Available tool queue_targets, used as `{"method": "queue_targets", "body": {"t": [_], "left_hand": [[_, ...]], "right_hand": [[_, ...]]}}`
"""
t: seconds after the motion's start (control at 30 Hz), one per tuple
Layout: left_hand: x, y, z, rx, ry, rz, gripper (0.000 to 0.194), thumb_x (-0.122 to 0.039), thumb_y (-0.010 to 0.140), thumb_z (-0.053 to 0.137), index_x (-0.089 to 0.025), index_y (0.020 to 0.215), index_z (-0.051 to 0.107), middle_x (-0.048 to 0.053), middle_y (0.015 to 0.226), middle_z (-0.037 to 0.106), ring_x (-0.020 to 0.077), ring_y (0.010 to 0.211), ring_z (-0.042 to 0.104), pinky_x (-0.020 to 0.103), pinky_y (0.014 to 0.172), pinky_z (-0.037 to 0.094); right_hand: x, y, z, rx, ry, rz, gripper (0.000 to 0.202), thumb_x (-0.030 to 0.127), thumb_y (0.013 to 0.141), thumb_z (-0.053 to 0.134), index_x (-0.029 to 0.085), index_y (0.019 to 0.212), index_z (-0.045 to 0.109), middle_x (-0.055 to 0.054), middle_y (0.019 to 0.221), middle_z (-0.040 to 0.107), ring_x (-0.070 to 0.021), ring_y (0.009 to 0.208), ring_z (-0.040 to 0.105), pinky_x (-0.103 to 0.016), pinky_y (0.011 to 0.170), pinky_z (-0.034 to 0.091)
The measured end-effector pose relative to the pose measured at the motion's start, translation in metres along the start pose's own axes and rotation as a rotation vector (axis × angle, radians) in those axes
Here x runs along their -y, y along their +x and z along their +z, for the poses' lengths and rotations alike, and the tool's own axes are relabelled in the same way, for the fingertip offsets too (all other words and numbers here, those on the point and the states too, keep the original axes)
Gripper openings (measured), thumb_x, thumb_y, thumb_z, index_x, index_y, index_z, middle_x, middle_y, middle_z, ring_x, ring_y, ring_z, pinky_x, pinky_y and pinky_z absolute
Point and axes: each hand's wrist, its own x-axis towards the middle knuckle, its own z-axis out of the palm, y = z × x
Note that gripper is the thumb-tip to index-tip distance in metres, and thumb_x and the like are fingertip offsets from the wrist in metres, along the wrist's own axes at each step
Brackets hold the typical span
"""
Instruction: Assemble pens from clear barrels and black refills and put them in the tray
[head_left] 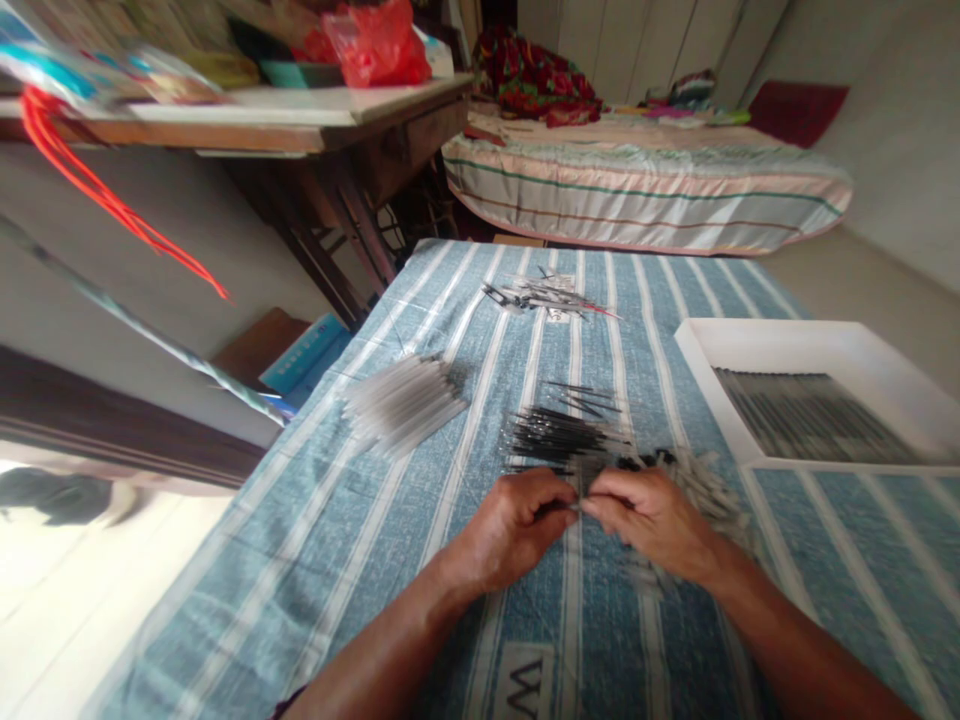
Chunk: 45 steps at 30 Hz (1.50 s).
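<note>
My left hand [517, 525] and my right hand [649, 515] meet over the striped cloth, both closed in a pinch. Their fingertips nearly touch around something small that I cannot make out. Just beyond them lies a pile of thin black sticks [559, 434]. Beside and partly under my right hand is a loose heap of greyish-white tubes [709, 495]. A stack of translucent tubes [405, 405] rests to the left. Farther back sits a mixed bunch of thin pieces [551, 294].
On the right stands a white tray [712, 400] with a row of grey sticks [814, 415]. A wooden desk [300, 130] bears a red plastic bag [379, 45]. Behind the cloth-covered table [442, 520] is a bed [645, 190]. A blue box [304, 355] sits at the left.
</note>
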Motion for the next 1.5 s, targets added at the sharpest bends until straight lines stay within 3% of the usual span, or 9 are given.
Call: {"method": "queue_targets", "body": {"t": [0.17,0.3,0.5,0.6,0.87,1.03,1.27,1.37,1.5], "left_hand": [[0.001,0.001,0.001,-0.017,0.012,0.022,0.009,-0.010,0.080,0.057,-0.015,0.080,0.065,0.001,0.071,0.059,0.0130,0.068,0.056,0.023,0.062,0.042],[0.000,0.001,0.001,0.000,0.045,0.015,0.009,-0.010,0.078,0.059,-0.014,0.084,0.065,0.002,0.075,0.059,0.0140,0.071,0.056,0.024,0.064,0.043],[0.000,0.002,-0.002,0.057,0.067,0.070,0.017,-0.015,0.088,0.048,-0.014,0.092,0.064,0.008,0.091,0.061,0.0173,0.085,0.058,0.028,0.077,0.046],[0.001,0.002,-0.002,0.071,0.107,0.078,0.017,-0.016,0.090,0.046,-0.014,0.089,0.063,0.008,0.089,0.061,0.0173,0.084,0.058,0.028,0.076,0.046],[0.003,0.000,0.002,-0.020,0.222,0.107,0.011,-0.017,0.087,0.052,-0.015,0.082,0.061,0.007,0.089,0.060,0.0164,0.082,0.058,0.027,0.073,0.047],[-0.001,0.000,0.003,-0.078,0.306,0.052,0.006,-0.018,0.083,0.057,-0.016,0.078,0.060,0.006,0.086,0.060,0.0171,0.079,0.058,0.028,0.071,0.047],[-0.004,0.002,-0.005,-0.283,0.292,-0.126,0.011,-0.023,0.080,0.060,-0.017,0.071,0.056,-0.001,0.064,0.056,0.0110,0.055,0.051,0.023,0.054,0.039],[0.002,0.003,-0.006,-0.356,0.166,-0.244,0.015,-0.028,0.079,0.062,-0.018,0.070,0.056,-0.005,0.055,0.051,0.0083,0.047,0.044,0.021,0.047,0.033],[0.007,0.006,-0.008,-0.427,-0.067,-0.360,0.020,-0.034,0.077,0.064,-0.018,0.069,0.054,-0.006,0.049,0.048,0.0076,0.042,0.041,0.020,0.042,0.031]], "right_hand": [[0.001,0.000,0.001,-0.003,0.080,0.034,0.023,0.032,0.089,0.051,0.019,0.071,0.056,0.005,0.054,0.052,-0.0080,0.047,0.048,-0.019,0.047,0.036],[0.003,0.000,0.000,-0.005,0.103,0.038,0.027,0.030,0.089,0.049,0.019,0.065,0.052,0.005,0.053,0.053,-0.0079,0.048,0.050,-0.018,0.048,0.038],[0.002,0.001,-0.003,-0.027,0.188,0.121,0.031,0.035,0.089,0.049,0.018,0.062,0.050,0.004,0.052,0.055,-0.0072,0.044,0.049,-0.018,0.045,0.038],[0.002,0.001,-0.004,-0.025,0.202,0.155,0.030,0.034,0.088,0.049,0.018,0.063,0.051,0.004,0.051,0.055,-0.0065,0.041,0.048,-0.017,0.043,0.035],[0.006,0.002,-0.002,-0.020,0.267,0.219,0.030,0.033,0.086,0.050,0.017,0.061,0.049,0.004,0.050,0.055,-0.0054,0.038,0.046,-0.016,0.039,0.034],[0.003,0.003,-0.007,-0.044,0.297,0.221,0.034,0.039,0.087,0.050,0.018,0.060,0.050,0.004,0.050,0.057,-0.0060,0.037,0.048,-0.016,0.038,0.035],[-0.019,0.002,-0.037,-0.256,0.196,0.236,0.027,0.041,0.083,0.055,0.018,0.070,0.057,0.004,0.051,0.057,-0.0079,0.040,0.048,-0.019,0.042,0.037],[-0.027,-0.001,-0.045,-0.198,0.030,0.203,0.020,0.035,0.081,0.055,0.018,0.071,0.059,0.005,0.051,0.053,-0.0091,0.046,0.047,-0.019,0.046,0.034],[-0.026,-0.006,-0.052,0.020,-0.195,0.165,0.014,0.025,0.078,0.054,0.017,0.070,0.062,0.004,0.054,0.054,-0.0101,0.052,0.048,-0.020,0.050,0.031]]}}
